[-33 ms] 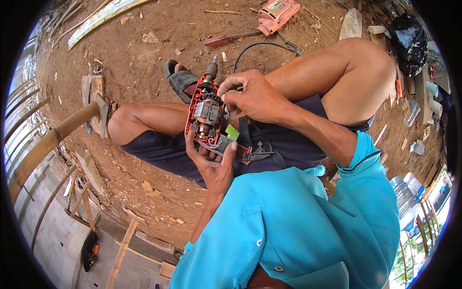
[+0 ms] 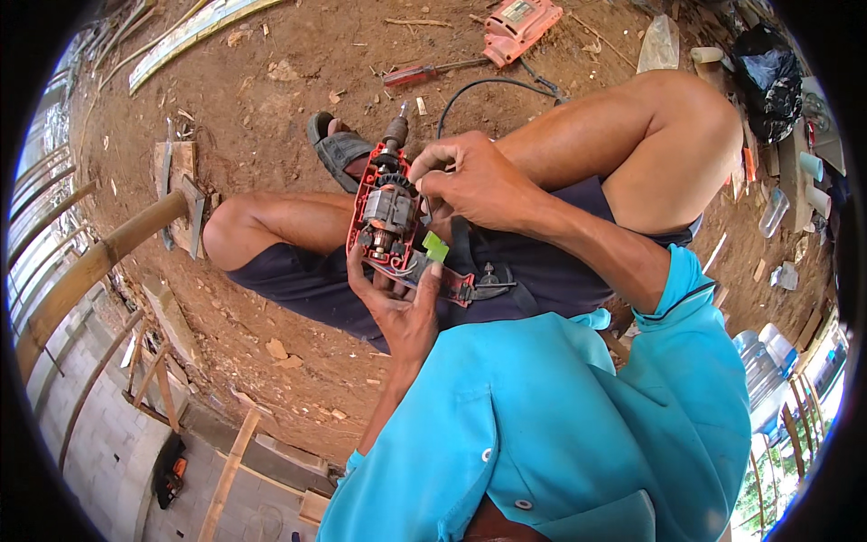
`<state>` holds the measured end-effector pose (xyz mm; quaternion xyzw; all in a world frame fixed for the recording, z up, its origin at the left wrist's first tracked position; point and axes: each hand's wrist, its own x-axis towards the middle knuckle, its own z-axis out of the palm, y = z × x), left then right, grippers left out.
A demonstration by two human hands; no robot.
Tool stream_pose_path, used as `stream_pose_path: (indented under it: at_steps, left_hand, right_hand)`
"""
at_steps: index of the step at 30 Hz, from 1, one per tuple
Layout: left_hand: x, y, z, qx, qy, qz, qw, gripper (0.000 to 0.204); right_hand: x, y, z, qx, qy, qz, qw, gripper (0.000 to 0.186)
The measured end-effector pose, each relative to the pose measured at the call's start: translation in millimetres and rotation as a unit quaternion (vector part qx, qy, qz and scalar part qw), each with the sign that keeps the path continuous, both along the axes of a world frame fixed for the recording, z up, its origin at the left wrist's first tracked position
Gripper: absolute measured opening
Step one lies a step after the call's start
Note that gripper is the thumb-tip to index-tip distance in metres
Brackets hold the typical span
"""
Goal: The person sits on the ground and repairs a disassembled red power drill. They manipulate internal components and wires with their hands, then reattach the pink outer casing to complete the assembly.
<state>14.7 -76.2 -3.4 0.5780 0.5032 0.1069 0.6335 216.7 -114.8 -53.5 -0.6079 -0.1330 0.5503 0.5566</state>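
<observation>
- Hardly anything has moved since the earlier frame; hands and work sit in the same place, as far as can be seen.
- Brown dirt ground (image 2: 271, 108) spreads out beyond the person's legs, littered with wood chips.
- A blue shirt (image 2: 560, 406) fills the lower part of the view, above dark shorts (image 2: 551, 280).
- The opened drill (image 2: 388, 210) is over the lap, between the two legs, its red shell uncovered, the metal motor showing and the chuck end pointing away from the person.
- The right hand (image 2: 483, 185) is bent at the drill's right side, thumb and forefinger drawn close together; whether they pinch anything I cannot tell.
- The left hand (image 2: 405, 316) is closed around the drill's near end, by the wires, holding it.
- A loose red cover (image 2: 519, 29) lies on the dirt, well apart from the hands.
- A screwdriver (image 2: 411, 75) lies beside it, tip toward the cover.
- A green piece (image 2: 435, 247) sits just beside the left thumb.
</observation>
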Motion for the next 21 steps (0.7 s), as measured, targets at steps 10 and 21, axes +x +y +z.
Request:
stream_pose_path:
  at_steps: [10,21]
  left_hand:
    - [7.7,15.7,5.2,-0.16,-0.147,0.179,0.96,0.092]
    - [7.4,28.3,0.1,-0.291,-0.136,0.171,0.932,0.038]
  right_hand:
    - [-8.6,-8.8,0.9,-0.026,0.055,0.002,0.998,0.018]
    - [-9.9,-6.1,-4.0,0.045,0.007,-0.03,0.999,0.018]
